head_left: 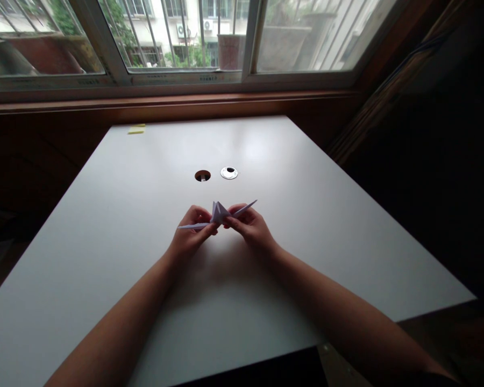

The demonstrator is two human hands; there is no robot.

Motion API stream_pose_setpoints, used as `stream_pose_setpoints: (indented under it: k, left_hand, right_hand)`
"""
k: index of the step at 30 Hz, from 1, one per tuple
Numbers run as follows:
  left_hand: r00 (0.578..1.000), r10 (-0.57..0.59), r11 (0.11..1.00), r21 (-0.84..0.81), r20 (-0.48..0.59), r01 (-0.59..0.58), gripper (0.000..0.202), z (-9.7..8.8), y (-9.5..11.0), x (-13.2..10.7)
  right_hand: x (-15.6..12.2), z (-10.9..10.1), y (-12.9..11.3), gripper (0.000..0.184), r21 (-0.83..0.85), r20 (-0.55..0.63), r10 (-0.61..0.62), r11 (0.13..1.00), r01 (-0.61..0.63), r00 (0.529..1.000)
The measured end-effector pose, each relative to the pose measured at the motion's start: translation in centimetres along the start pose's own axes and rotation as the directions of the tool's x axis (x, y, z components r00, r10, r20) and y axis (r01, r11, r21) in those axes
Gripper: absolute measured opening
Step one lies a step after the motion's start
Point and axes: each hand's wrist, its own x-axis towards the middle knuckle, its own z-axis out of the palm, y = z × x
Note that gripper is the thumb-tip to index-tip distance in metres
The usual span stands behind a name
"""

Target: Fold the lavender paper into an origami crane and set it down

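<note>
Between both hands is a small folded paper figure (220,213), pale lilac, with a pointed middle and a thin spike sticking out to each side; it looks like an origami crane. My left hand (192,232) pinches its left part between thumb and fingers, and the left spike lies across that hand. On the other side my right hand (250,226) grips the right part, thumb on the near face, with the right spike slanting up past the fingers. The fingers hide some of the folds. Both hands are held over the middle of the white table (306,231).
Beyond the hands, the tabletop has a round cable hole (203,176) and, beside it, a round grommet cover (229,172). Yellow sticky notes (136,129) lie at the far left corner. A window (177,37) with bars outside stands behind the table.
</note>
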Motion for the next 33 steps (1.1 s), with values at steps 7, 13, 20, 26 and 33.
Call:
stream_pose_setpoints:
  k: [7, 13, 20, 26, 33]
  left_hand:
    - [0.998, -0.018, 1.000, 0.022, -0.052, 0.019, 0.028, 0.0, 0.0, 0.1]
    - [0.998, 0.011, 0.996, 0.090, -0.066, -0.005, 0.025, 0.0, 0.3, 0.2]
    - [0.996, 0.011, 0.999, 0.037, -0.089, -0.008, 0.026, 0.2, 0.2, 0.3]
    - [0.996, -0.010, 1.000, 0.026, -0.091, 0.012, 0.027, 0.0, -0.2, 0.4]
    - [0.994, -0.056, 0.998, 0.026, -0.091, 0.058, 0.027, -0.3, -0.8, 0.5]
  right_hand:
    - [0.0, 0.0, 0.0, 0.032, -0.024, -0.009, 0.031, 0.999, -0.032, 0.999]
    - [0.0, 0.2, 0.1, 0.034, -0.015, -0.031, 0.048, 0.999, -0.049, 0.998]
    - [0.1, 0.0, 0.3, 0.029, -0.076, -0.036, -0.029, 0.997, 0.026, 0.999]
    - [0.1, 0.0, 0.0, 0.028, -0.087, -0.058, -0.038, 0.996, 0.033, 0.998]
    - [0.1, -0.1, 0.3, 0.030, -0.066, -0.075, -0.007, 0.998, 0.002, 0.997]
